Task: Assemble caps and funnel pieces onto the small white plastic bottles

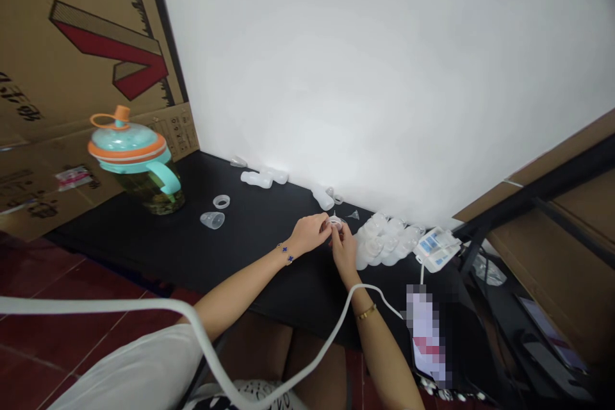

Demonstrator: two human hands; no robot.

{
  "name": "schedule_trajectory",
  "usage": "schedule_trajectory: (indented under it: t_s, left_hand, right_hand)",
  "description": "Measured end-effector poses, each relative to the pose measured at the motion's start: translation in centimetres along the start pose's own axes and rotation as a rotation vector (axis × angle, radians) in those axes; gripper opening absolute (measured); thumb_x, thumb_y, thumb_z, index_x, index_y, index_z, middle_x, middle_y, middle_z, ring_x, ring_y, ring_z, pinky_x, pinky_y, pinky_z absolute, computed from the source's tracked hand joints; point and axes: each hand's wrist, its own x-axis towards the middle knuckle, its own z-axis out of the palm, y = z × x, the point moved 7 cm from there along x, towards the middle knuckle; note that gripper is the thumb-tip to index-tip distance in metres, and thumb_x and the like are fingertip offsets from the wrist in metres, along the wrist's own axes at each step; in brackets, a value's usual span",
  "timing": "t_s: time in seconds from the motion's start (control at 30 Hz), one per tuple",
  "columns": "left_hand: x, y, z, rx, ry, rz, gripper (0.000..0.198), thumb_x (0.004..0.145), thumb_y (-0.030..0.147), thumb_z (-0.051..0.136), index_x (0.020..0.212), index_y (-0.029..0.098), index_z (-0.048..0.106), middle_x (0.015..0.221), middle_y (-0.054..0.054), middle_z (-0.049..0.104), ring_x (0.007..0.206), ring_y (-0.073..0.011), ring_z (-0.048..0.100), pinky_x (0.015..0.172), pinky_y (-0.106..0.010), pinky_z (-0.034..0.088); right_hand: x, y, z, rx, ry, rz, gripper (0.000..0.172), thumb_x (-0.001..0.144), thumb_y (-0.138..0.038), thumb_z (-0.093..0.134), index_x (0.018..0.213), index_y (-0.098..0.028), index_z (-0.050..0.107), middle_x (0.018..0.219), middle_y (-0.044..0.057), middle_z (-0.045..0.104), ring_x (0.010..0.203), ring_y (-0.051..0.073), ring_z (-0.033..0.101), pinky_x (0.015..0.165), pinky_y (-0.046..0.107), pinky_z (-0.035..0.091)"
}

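Both hands meet over the black table, at a small white screw ring (335, 223) with a clear pointed tip, perhaps a bottle teat. My left hand (310, 234) pinches its left side, fingers closed. From the right, my right hand (344, 248) grips it between thumb and fingers. Just behind lie a white plastic bottle (323, 198) and a small clear cone-shaped piece (354, 214). Several capped white bottles (387, 240) are grouped right of my right hand. Farther left, a loose white ring (221, 202) and a clear cap (212, 220) rest on the table.
A large turquoise-and-orange lidded jug (137, 163) stands at the left by a cardboard box (57, 77). More white bottles (263, 178) lie along the wall. At right are a white power strip (437, 248) and a phone (427, 336). A white cable (202, 333) crosses in front.
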Motion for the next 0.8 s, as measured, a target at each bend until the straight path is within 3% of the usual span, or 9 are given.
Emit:
schedule_trajectory:
  t_s: [0.7,0.8]
  left_hand:
    - [-0.23,0.39,-0.12,0.069,-0.053,-0.017,0.025,0.103,0.034,0.043,0.089,0.021,0.059,0.088,-0.004,0.073,0.081,-0.0205,0.069,0.068,-0.028,0.042]
    - [-0.28,0.37,0.07,0.102,-0.071,-0.021,0.025,0.104,0.034,0.041,0.094,0.020,0.059,0.092,-0.006,0.073,0.084,-0.0218,0.071,0.069,-0.029,0.044]
  right_hand:
    - [-0.21,-0.34,-0.31,-0.036,0.031,-0.013,0.037,0.099,-0.056,0.045,0.083,-0.025,0.057,0.069,0.000,0.062,0.063,0.020,0.058,0.059,0.031,0.043]
    - [-0.30,-0.29,-0.30,0.000,0.041,-0.006,0.036,0.098,-0.056,0.048,0.102,-0.023,0.061,0.081,0.002,0.068,0.066,0.020,0.061,0.061,0.031,0.046]
